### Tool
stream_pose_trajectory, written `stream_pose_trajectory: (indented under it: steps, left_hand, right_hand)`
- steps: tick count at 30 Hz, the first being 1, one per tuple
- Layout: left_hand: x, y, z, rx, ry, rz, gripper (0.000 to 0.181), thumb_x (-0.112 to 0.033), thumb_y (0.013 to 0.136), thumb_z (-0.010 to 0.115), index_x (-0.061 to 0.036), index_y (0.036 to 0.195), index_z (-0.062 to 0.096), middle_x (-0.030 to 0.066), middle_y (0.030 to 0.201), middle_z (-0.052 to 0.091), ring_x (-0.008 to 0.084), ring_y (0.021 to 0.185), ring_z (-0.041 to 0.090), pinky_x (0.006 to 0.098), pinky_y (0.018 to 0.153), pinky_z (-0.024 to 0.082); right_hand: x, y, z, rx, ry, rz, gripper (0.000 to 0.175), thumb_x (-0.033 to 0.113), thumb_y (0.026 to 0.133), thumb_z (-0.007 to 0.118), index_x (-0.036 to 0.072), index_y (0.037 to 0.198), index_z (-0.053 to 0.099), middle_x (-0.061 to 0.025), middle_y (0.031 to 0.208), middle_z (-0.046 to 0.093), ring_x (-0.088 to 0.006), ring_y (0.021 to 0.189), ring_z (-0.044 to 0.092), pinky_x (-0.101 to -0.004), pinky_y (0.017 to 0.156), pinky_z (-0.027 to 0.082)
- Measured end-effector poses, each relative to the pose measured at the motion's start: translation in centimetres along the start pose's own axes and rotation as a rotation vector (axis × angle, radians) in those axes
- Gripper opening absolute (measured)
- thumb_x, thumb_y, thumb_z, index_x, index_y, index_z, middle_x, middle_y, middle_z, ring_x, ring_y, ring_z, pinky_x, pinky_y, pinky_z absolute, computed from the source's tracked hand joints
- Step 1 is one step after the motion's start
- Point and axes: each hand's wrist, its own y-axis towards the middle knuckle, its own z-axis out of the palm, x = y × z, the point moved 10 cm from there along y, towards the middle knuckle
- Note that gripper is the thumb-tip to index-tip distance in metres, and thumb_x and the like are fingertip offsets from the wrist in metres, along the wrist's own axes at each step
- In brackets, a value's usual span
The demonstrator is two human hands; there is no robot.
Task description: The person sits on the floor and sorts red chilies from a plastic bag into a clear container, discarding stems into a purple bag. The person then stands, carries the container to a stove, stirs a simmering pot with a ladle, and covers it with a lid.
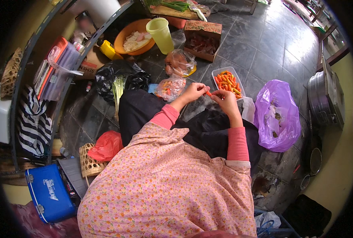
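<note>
A small red chilli is pinched between my two hands above my lap. The fingertips of my left hand touch its upper left end, and my right hand holds its other end. Just beyond my right hand, a white plastic container holds many red, orange and green chillies. To the left of my left hand lies a clear plastic bag of chillies. An open purple plastic bag with bits of plant waste inside lies to the right of my knee.
Behind the chillies stand a bag of brown round items, an open cardboard box, a yellow-green pitcher and an orange basin. A black bag with pale green stalks lies left. Metal shelving stands far left; a metal pot is right.
</note>
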Motion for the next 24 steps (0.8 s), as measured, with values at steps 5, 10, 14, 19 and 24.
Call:
stream_pose_trajectory:
  steps: [5,10,14,19,24]
  left_hand:
    - [-2.4,-0.2,0.8,0.056,-0.105,0.042,0.025,-0.026,0.085,0.062,-0.0019,0.09,0.066,-0.0011,0.075,0.062,0.0049,0.067,0.053,0.0202,0.062,0.042]
    - [-4.4,0.2,2.1,0.105,-0.145,0.051,0.022,-0.019,0.082,0.066,-0.0003,0.093,0.066,0.0026,0.083,0.065,0.007,0.074,0.058,0.0214,0.071,0.046]
    - [-6.1,1.5,3.6,0.054,-0.193,0.105,0.019,-0.016,0.081,0.067,-0.0002,0.091,0.067,0.0032,0.085,0.066,0.0076,0.077,0.059,0.0217,0.073,0.047]
    - [-7.7,3.3,6.2,0.012,-0.283,0.135,0.017,-0.015,0.08,0.069,-0.0005,0.089,0.067,0.0041,0.084,0.066,0.0076,0.076,0.059,0.0212,0.073,0.047]
    - [-7.6,6.6,7.5,0.005,-0.068,0.187,0.025,-0.014,0.081,0.066,0.0005,0.101,0.063,0.0066,0.084,0.066,0.0128,0.076,0.062,0.025,0.071,0.049]
  right_hand:
    - [0.2,0.0,-1.6,-0.057,0.042,-0.036,0.015,0.014,0.073,0.07,0.003,0.082,0.068,-0.0095,0.069,0.064,-0.0156,0.063,0.059,-0.0284,0.06,0.046]
    - [0.5,-0.4,-4.3,-0.151,0.003,-0.028,0.013,0.012,0.075,0.067,0.002,0.082,0.067,-0.0099,0.069,0.065,-0.0165,0.062,0.061,-0.0283,0.06,0.046]
    - [1.9,-1.5,-7.8,-0.381,-0.145,-0.075,0.011,0.013,0.077,0.065,0.003,0.081,0.066,-0.0121,0.075,0.064,-0.0223,0.07,0.061,-0.0324,0.064,0.047]
    - [2.9,-3.0,-12.6,-0.704,-0.326,-0.157,0.011,0.014,0.08,0.063,0.004,0.084,0.066,-0.0103,0.075,0.064,-0.0193,0.066,0.059,-0.0312,0.062,0.047]
    - [-1.9,-7.0,-21.4,-0.896,-0.365,0.163,0.013,0.015,0.078,0.062,0.006,0.085,0.067,-0.0093,0.08,0.067,-0.0185,0.071,0.063,-0.0302,0.065,0.048]
